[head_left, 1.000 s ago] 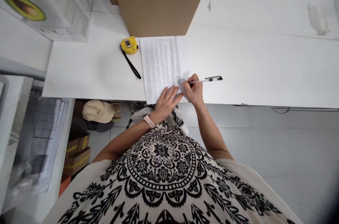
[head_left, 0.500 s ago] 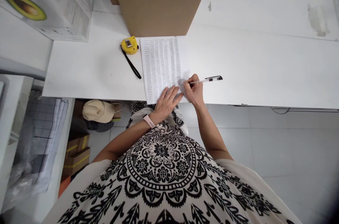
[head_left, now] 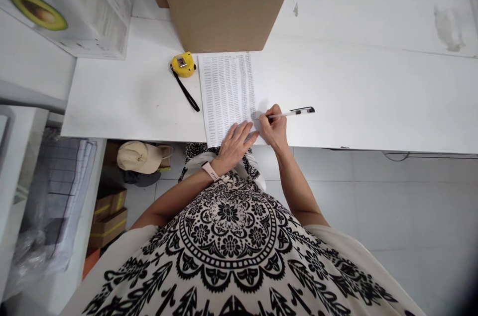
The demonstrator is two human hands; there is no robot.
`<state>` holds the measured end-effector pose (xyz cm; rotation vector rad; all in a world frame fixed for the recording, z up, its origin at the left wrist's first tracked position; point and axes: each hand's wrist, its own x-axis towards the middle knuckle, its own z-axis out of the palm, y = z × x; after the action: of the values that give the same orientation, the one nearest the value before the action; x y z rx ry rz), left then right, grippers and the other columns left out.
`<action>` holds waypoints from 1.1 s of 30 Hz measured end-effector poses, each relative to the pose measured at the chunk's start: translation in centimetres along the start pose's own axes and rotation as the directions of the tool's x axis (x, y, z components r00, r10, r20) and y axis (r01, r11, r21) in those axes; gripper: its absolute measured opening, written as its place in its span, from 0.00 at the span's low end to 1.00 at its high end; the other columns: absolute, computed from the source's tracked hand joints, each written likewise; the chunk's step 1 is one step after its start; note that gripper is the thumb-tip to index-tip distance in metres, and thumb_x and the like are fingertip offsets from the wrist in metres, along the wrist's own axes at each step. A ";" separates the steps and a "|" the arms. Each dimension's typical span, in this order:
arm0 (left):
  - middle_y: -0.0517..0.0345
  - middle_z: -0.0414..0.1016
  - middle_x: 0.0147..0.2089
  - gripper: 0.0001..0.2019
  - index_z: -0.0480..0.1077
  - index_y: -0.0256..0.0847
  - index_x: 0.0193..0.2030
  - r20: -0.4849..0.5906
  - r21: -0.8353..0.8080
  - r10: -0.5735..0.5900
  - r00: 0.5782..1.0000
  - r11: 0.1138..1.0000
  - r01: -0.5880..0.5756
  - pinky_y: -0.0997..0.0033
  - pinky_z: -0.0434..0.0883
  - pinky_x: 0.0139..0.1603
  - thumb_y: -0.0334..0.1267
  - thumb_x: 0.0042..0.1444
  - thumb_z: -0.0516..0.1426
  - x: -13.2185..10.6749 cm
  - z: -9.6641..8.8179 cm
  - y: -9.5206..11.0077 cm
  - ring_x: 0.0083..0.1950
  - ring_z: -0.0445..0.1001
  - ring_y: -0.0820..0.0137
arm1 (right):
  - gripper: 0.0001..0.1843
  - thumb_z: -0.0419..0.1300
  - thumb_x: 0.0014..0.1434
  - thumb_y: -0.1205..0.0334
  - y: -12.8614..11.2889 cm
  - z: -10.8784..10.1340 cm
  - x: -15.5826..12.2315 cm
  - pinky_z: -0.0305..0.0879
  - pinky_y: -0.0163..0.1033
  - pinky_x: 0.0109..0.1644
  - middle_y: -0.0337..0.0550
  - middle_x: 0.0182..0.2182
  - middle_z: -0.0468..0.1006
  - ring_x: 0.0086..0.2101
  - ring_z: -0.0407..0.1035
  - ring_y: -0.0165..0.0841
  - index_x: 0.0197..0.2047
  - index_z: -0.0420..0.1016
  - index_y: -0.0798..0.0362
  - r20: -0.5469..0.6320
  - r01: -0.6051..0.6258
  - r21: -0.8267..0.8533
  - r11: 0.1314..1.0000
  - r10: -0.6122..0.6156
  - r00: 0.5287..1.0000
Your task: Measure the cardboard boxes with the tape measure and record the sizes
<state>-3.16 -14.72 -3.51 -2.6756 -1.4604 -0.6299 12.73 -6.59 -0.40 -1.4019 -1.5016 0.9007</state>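
A printed sheet (head_left: 226, 94) full of small rows of text lies on the white table (head_left: 336, 102), its far edge against a large cardboard box (head_left: 224, 0). My left hand (head_left: 235, 144) lies flat on the sheet's near corner, fingers stretched out. My right hand (head_left: 274, 129) is closed around a white pen (head_left: 289, 114) with a black clip, and the pen's tip touches the sheet's right margin. A pink watch sits on my left wrist.
A yellow tape measure (head_left: 182, 64) with a black strap lies left of the sheet. A white box with an avocado picture (head_left: 63, 2) stands at the far left. Under the table are a beige cap (head_left: 138, 157) and small cardboard boxes (head_left: 108, 219).
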 end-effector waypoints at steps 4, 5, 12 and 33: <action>0.38 0.68 0.71 0.22 0.68 0.37 0.68 -0.004 0.020 0.006 1.000 1.000 -0.006 0.46 0.61 0.75 0.29 0.69 0.53 0.0 0.0 0.0 0.75 0.63 0.54 | 0.12 0.60 0.58 0.63 0.0 0.0 0.0 0.51 0.36 0.26 0.28 0.19 0.58 0.20 0.54 0.26 0.29 0.57 0.47 0.002 -0.006 -0.002 1.000 0.006 1.000; 0.39 0.68 0.71 0.22 0.68 0.37 0.68 0.004 0.016 0.002 1.000 1.000 -0.002 0.46 0.60 0.76 0.29 0.69 0.53 0.1 0.0 0.0 0.75 0.63 0.54 | 0.12 0.60 0.58 0.63 0.0 0.1 0.0 0.51 0.36 0.26 0.28 0.19 0.58 0.21 0.54 0.26 0.29 0.57 0.47 0.002 -0.004 -0.004 1.000 0.004 1.000; 0.39 0.67 0.72 0.22 0.68 0.38 0.68 0.036 -0.009 -0.014 0.999 1.000 0.014 0.46 0.59 0.76 0.29 0.69 0.53 0.1 -0.2 0.1 0.75 0.62 0.54 | 0.12 0.59 0.58 0.64 0.0 0.0 0.0 0.50 0.36 0.27 0.28 0.19 0.58 0.20 0.54 0.26 0.29 0.57 0.47 0.004 0.002 -0.016 1.000 -0.002 1.000; 0.40 0.67 0.72 0.22 0.68 0.38 0.68 0.032 -0.042 -0.022 0.999 0.999 0.024 0.45 0.59 0.76 0.28 0.68 0.53 0.1 -0.3 0.1 0.76 0.61 0.55 | 0.13 0.61 0.57 0.63 0.0 -0.1 -0.1 0.50 0.36 0.27 0.27 0.19 0.57 0.21 0.53 0.26 0.29 0.58 0.47 0.002 -0.021 0.018 1.000 0.021 1.000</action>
<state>-3.11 -14.72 -3.20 -2.7169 -1.5046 -0.6297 12.76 -6.66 -0.35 -1.4066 -1.4796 0.9263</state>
